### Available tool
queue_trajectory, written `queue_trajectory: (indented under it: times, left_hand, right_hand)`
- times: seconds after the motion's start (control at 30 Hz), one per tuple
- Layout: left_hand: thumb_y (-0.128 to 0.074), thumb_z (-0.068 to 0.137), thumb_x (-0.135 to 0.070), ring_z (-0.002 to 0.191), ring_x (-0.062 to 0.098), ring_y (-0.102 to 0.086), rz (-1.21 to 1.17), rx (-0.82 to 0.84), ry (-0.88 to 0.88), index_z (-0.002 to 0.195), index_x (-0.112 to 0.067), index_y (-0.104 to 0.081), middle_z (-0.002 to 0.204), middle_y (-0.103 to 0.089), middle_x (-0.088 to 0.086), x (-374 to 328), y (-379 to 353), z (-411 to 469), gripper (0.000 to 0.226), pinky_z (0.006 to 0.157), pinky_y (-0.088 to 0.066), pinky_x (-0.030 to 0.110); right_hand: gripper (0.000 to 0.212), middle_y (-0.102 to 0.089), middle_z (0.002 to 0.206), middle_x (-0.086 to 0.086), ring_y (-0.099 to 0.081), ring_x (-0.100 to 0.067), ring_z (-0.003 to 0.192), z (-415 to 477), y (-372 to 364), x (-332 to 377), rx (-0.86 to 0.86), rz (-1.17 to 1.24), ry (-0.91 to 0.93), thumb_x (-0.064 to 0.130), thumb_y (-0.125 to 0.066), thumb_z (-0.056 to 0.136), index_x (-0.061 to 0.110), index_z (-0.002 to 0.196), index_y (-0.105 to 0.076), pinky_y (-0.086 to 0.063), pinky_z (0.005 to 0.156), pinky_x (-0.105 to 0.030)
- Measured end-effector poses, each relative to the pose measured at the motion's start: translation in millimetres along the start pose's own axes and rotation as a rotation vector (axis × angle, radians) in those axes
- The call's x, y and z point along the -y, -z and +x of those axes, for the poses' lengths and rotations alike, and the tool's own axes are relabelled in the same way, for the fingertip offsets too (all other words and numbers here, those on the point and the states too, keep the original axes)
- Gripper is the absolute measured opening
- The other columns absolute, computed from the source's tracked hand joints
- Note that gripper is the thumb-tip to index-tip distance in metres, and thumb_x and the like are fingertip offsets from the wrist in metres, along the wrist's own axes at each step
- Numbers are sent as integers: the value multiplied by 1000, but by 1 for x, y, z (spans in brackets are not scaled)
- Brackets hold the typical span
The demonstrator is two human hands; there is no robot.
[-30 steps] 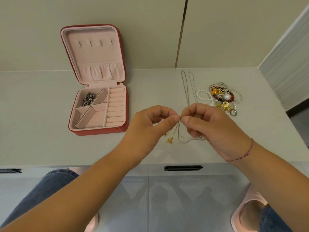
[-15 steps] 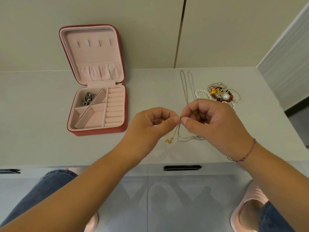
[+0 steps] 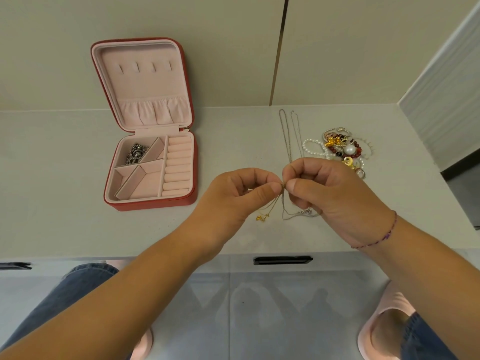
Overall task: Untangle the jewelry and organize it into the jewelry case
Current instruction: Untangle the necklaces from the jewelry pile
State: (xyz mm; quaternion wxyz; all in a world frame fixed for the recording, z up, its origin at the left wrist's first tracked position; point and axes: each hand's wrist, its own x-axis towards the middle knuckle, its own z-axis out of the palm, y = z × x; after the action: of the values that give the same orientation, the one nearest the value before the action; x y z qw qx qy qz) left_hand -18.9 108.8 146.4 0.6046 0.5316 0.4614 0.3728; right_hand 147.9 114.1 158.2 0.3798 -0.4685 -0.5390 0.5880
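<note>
Pale grey tabletop (image 3: 52, 203). Open red square jewelry case, pink-lined (image 3: 150, 204), far left, with a dark metal piece (image 3: 135, 153) in its back-left compartment. I see left hand (image 3: 233, 196) and right hand (image 3: 335, 193) fingers pinching the knot of the tangled thin silver and gold chains (image 3: 283, 186) mid-tabletop. The right hand partly hides a heap of bead and pearl jewelry (image 3: 342, 150).

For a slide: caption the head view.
Left hand and right hand pinch tangled thin chains between an open jewelry case and a jewelry pile.

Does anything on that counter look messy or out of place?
Yes. The jewelry heap at the right of the counter is a jumble of pearl strands, red beads and gold pieces. The thin chains are tangled where the left hand and right hand pinch them. The open jewelry case looks orderly.
</note>
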Motion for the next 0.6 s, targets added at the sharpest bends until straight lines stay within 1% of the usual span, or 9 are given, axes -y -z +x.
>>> queue_trajectory:
  times: [0.07,0.13,0.23,0.27,0.33,0.4,0.43,0.53,0.6]
  left_hand:
    - [-65,75,-32,83,12,-59,-8,-6,-4,82,-20,-71,84,-69,1,0,0,0,15,78,-47,14]
    - [-65,73,-33,83,14,-59,-8,-19,-10,80,-21,-71,83,-69,2,1,0,1,16,77,-47,14]
    - [-66,80,-25,81,17,-56,0,-24,-22,80,-18,-70,82,-67,6,0,0,1,7,74,-46,15]
    - [-66,83,-21,79,16,-55,11,-29,-31,81,-17,-69,81,-66,5,0,0,0,6,72,-45,14]
    - [-65,86,-17,71,5,-55,57,-47,-65,81,-16,-69,74,-64,-5,-1,0,0,7,67,-44,10]
    - [-65,87,-16,67,-2,-55,124,-71,-113,79,-19,-68,69,-63,-15,-1,1,0,9,68,-41,9]
    - [-66,87,-17,70,-2,-56,161,-86,-139,79,-22,-67,71,-64,-15,0,1,0,10,72,-41,11]
    - [-67,87,-25,88,4,-61,284,-136,-226,81,-29,-65,83,-67,-13,3,2,0,7,84,-43,14]
    - [-65,84,-31,94,9,-60,352,-164,-273,82,-32,-64,86,-66,-14,3,1,0,2,85,-41,12]
  right_hand:
    - [13,-53,52,9,-43,-6,50,0,0,0,15,7,6,0,-60,83,10,76,-63,-40,52,-14]
    - [13,-54,53,10,-45,-5,51,0,0,0,1,-20,25,-1,-61,84,10,77,-64,-41,54,-15]
    - [16,-58,56,12,-50,0,52,-1,0,3,-42,-64,74,-4,-60,84,10,77,-63,-44,55,-13]
    - [16,-59,57,13,-51,2,53,-1,0,4,-49,-77,91,-4,-60,83,10,77,-62,-44,56,-11]
    - [16,-59,58,13,-51,1,55,-2,0,5,-57,-117,119,-4,-63,82,11,76,-62,-44,55,-10]
    - [15,-57,58,12,-49,0,55,-3,-1,5,-66,-174,137,-1,-65,81,12,75,-63,-44,55,-12]
    - [14,-56,57,11,-48,-2,55,-4,-1,6,-69,-192,141,0,-65,81,12,75,-64,-44,54,-13]
    - [12,-54,56,11,-47,-3,53,-5,-3,6,-71,-205,145,2,-66,80,13,75,-65,-42,50,-14]
    - [10,-54,56,11,-46,-2,53,-6,-3,6,-74,-208,146,4,-67,79,13,75,-65,-41,50,-13]
